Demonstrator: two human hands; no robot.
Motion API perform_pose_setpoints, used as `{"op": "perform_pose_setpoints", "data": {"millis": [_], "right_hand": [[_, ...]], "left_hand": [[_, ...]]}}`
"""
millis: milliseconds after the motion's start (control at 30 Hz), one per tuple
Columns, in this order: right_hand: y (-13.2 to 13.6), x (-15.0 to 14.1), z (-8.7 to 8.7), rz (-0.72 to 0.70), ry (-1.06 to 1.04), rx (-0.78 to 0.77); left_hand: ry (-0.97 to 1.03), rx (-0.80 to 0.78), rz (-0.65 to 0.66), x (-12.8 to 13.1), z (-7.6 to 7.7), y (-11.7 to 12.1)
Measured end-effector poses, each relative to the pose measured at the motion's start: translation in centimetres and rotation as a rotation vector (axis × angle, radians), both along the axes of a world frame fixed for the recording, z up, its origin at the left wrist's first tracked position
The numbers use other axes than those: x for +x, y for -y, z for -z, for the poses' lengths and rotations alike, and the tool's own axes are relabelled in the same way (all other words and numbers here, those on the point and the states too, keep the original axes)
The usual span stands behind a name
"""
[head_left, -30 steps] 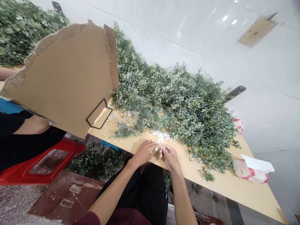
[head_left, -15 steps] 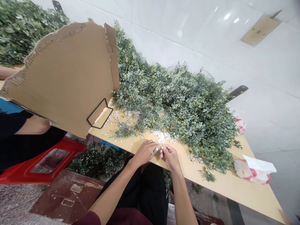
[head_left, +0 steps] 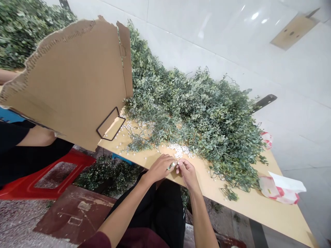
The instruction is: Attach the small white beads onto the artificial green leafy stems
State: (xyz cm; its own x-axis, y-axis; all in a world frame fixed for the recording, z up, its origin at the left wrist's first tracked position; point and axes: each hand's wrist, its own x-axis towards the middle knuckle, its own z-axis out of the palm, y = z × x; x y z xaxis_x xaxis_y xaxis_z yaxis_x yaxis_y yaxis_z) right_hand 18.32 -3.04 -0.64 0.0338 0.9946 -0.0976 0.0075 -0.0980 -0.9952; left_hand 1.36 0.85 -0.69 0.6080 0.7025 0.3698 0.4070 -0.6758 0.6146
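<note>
At the table's front edge my left hand [head_left: 162, 167] is closed around a small pale-green piece [head_left: 171, 166], part of which shows between the fingers. My right hand [head_left: 186, 171] faces it closely, thumb and forefinger pinched together at the tip of the left fingers. What the right fingers pinch is too small to make out. Just beyond both hands lies a heap of small white pieces [head_left: 179, 150]. Behind that heap rises a big pile of artificial green leaf sprigs [head_left: 196, 106], some with bare stems showing.
A torn cardboard sheet [head_left: 74, 75] stands at left, by a black wire bookend-like frame [head_left: 111, 138]. Past it sits another person [head_left: 33, 137], near a red stool [head_left: 77, 165]. A red-and-white plastic bag [head_left: 279, 193] lies on the table [head_left: 274, 213] at right. More greenery [head_left: 108, 174] lies below.
The view has shifted very slightly. Both hands stay together in almost the same spot, with only tiny finger movement.
</note>
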Motion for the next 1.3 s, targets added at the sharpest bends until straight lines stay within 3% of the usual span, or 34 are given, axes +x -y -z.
{"op": "perform_pose_setpoints", "data": {"millis": [733, 967, 1300], "right_hand": [[0.0, -0.3, 0.1, -0.002, 0.178, 0.098], [0.5, -0.4, 0.9, 0.109, 0.247, 0.133], [0.4, 0.1, 1.7, 0.155, 0.116, 0.105]], "left_hand": [[0.032, -0.026, 0.041, -0.1, 0.1, -0.2], [0.055, -0.058, 0.024, 0.1, 0.3, -0.3], [0.106, -0.110, 0.004, 0.0, 0.3, -0.4]]}}
